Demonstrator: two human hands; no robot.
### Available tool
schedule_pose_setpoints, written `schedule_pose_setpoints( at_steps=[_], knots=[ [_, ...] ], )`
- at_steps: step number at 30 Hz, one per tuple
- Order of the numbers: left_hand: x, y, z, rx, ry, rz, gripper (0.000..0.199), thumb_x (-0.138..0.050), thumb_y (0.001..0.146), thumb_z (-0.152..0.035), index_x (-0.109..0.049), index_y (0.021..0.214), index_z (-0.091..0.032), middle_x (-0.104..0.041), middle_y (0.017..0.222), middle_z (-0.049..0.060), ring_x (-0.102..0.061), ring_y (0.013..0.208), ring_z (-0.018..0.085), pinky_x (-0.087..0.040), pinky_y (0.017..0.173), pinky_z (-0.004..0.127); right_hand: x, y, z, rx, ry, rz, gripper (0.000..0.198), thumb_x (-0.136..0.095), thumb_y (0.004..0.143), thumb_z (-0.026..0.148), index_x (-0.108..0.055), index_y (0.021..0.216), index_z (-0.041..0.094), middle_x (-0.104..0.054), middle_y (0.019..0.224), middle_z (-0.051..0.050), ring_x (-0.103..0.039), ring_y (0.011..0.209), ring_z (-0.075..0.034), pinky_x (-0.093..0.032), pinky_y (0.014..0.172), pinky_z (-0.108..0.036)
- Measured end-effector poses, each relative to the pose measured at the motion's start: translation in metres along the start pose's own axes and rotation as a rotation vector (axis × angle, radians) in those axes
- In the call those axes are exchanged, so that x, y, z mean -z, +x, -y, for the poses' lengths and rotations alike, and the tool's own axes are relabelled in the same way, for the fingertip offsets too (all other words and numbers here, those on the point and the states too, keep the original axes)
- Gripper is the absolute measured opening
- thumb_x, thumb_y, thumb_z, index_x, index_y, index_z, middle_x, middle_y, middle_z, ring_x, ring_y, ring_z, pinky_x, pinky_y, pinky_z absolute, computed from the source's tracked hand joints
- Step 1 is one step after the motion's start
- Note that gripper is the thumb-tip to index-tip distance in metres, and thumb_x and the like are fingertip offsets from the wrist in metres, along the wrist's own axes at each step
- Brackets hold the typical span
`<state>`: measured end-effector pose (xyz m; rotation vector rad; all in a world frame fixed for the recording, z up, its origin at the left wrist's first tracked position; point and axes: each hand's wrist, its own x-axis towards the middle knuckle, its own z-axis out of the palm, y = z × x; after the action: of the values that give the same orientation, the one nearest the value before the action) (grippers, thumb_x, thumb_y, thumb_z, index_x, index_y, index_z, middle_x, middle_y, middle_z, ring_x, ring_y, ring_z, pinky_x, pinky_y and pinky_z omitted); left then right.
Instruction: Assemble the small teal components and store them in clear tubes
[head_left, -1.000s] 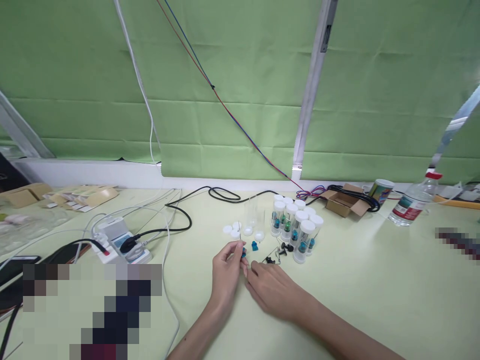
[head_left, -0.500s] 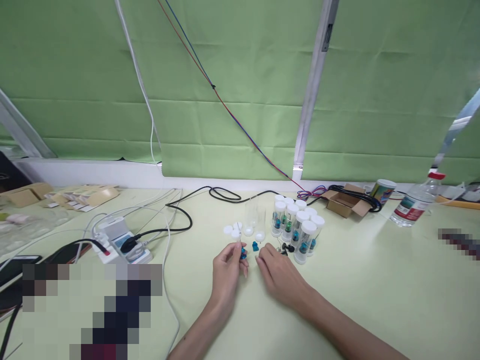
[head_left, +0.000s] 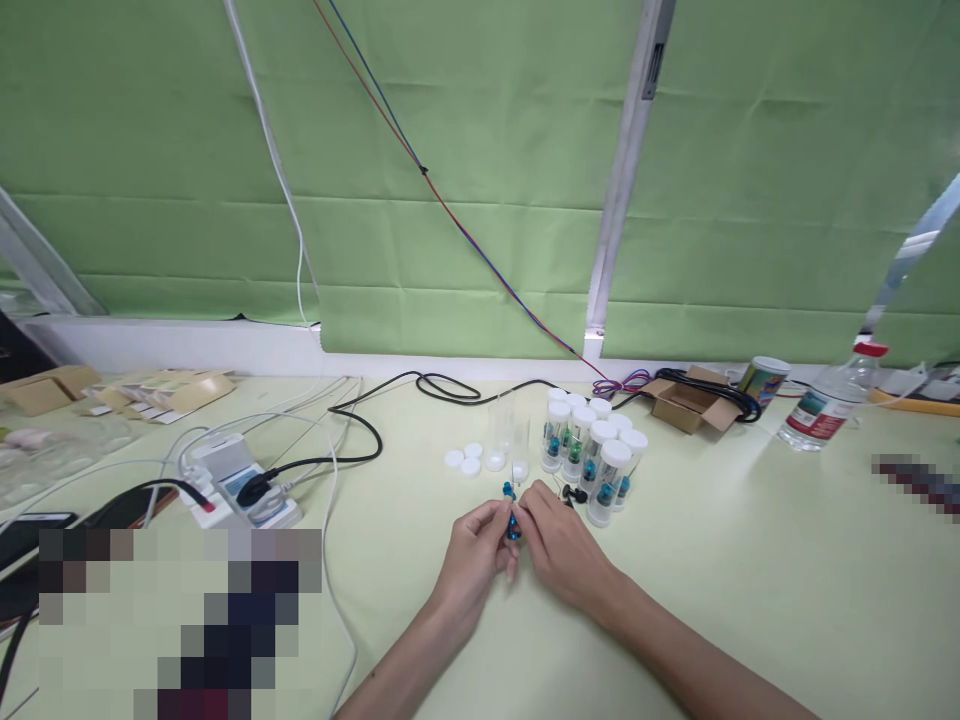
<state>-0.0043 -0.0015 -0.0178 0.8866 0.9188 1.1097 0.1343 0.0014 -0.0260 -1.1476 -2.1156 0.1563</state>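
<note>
My left hand pinches a small shiny blue part between thumb and fingers. A thin wire-like stem stands up near it. From the right, my right hand comes against this part with its fingertips drawn together; what they hold is hidden. Just beyond the fingertips, a second small blue piece lies on the table. Small black parts sit behind my right hand. Several clear tubes with white caps stand to the right, with blue or green pieces inside.
Loose white caps and clear uncapped tubes are on the table beyond my hands. A power strip with cables lies left. An opened cardboard box, a can and a water bottle are at the back right.
My left hand has moved right with the blue part, so it now meets my right hand's fingertips. My right hand has barely moved.
</note>
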Motion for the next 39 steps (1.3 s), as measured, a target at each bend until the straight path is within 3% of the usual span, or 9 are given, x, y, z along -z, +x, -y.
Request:
schedule_pose_setpoints(
  at_steps=[19,26,39],
  knots=[
    [0.0001,-0.0013,0.0019,0.026,0.123,-0.016,0.033,-0.068,0.073,-0.045,-0.065,0.076,-0.012,-0.052,0.053,-0.002,-0.046,0.043,0.008,-0.04,0.038,0.019,-0.0046,-0.0027,-0.0064,0.061,-0.249,0.12,0.017,-0.034,0.099,0.018,-0.046,0.087,0.02,-0.048,0.085,-0.002,-0.044,0.056,-0.013,-0.025,0.049,-0.025],
    [-0.0002,-0.0003,0.0039,0.047,0.128,-0.013,0.033,-0.068,0.072,-0.045,-0.066,0.076,-0.012,-0.052,0.049,-0.002,-0.045,0.04,0.008,-0.039,0.036,0.018,-0.0046,-0.0014,-0.0064,0.062,-0.23,0.102,0.02,-0.033,0.1,0.02,-0.046,0.086,0.02,-0.046,0.084,-0.001,-0.043,0.056,-0.013,-0.025,0.049,-0.025],
    [-0.0013,-0.0006,0.0014,0.063,0.041,-0.018,0.034,-0.074,0.068,-0.044,-0.067,0.076,-0.011,-0.056,0.061,0.0,-0.047,0.043,0.006,-0.04,0.037,0.018,-0.0054,-0.0022,-0.0074,0.037,-0.128,0.086,0.022,-0.029,0.1,0.017,-0.044,0.084,0.021,-0.046,0.083,-0.002,-0.044,0.059,-0.014,-0.031,0.052,-0.025]
  ],
)
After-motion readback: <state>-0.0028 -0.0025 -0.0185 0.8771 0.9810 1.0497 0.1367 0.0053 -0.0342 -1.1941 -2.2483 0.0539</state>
